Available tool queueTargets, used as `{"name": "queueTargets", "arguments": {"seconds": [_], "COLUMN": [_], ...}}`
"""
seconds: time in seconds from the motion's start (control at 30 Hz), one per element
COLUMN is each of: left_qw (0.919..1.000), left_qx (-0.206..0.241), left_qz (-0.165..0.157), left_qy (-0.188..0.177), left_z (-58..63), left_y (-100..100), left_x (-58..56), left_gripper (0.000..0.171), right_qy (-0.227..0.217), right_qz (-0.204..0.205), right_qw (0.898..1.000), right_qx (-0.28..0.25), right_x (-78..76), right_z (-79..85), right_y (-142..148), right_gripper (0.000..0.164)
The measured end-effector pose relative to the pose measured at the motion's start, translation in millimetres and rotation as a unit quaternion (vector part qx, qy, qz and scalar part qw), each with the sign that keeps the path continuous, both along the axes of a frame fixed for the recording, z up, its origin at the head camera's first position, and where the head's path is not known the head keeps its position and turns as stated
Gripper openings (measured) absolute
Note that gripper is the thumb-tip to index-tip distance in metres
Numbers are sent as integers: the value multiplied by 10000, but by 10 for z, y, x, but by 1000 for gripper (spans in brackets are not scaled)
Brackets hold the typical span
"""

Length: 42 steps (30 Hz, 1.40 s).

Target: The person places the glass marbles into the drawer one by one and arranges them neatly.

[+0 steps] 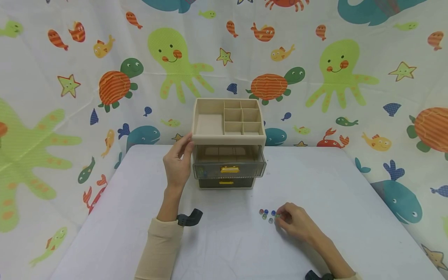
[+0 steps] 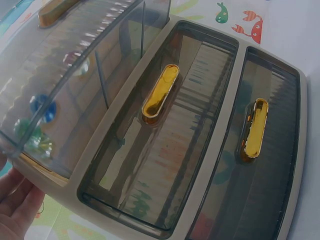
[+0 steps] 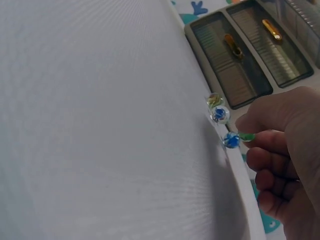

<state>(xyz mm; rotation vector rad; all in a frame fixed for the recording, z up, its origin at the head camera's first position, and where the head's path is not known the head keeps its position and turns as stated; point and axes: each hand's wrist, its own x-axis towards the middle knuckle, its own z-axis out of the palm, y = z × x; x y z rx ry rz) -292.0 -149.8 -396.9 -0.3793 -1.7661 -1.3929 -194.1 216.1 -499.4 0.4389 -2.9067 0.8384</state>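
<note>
A beige desktop drawer box [image 1: 229, 140] has its smoky clear top drawer [image 1: 210, 171] pulled out. Several glass marbles lie inside that drawer, among them a blue marble [image 2: 43, 108]. My left hand [image 1: 177, 163] rests against the box's upper left side, fingertips at its edge. On the table to the right, my right hand [image 1: 295, 221] pinches a green marble [image 3: 247, 136] between thumb and index finger. Right beside those fingertips sits a blue marble [image 3: 231, 140]. More loose marbles are grouped just left of it, including a reddish marble [image 1: 261, 211] and a clear marble [image 1: 271, 220].
Open compartments [image 1: 242, 115] divide the top of the box. Two lower drawers with gold handles, such as the middle drawer [image 2: 150, 150], are closed. A white cloth covers the table [image 1: 224, 237], and a sea-animal curtain [image 1: 224, 77] hangs behind it.
</note>
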Motion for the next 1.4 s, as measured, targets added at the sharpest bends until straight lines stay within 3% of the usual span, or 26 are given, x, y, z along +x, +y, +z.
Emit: {"name": "queueTargets", "arguments": {"seconds": [0.2, 0.47, 1.03, 1.4], "left_qw": [10000, 10000, 10000, 10000], "left_qx": [-15, -6, 9, -2], "left_qz": [-2, 40, 64, 57], "left_qy": [-21, -24, 57, 40], "left_z": [-5, -17, -17, -29], "left_y": [4, 10, 14, 9], "left_x": [5, 9, -11, -25], "left_gripper": [30, 31, 30, 31], "right_qy": [254, 906, 1486, 1618], "right_qz": [68, 346, 474, 385], "right_qw": [9996, 9948, 9867, 9853], "right_qx": [-124, -304, -450, -398], "right_x": [2, -7, -29, -45], "right_z": [12, 11, 103, 219], "right_y": [7, 38, 30, 12], "right_gripper": [16, 17, 24, 21]}}
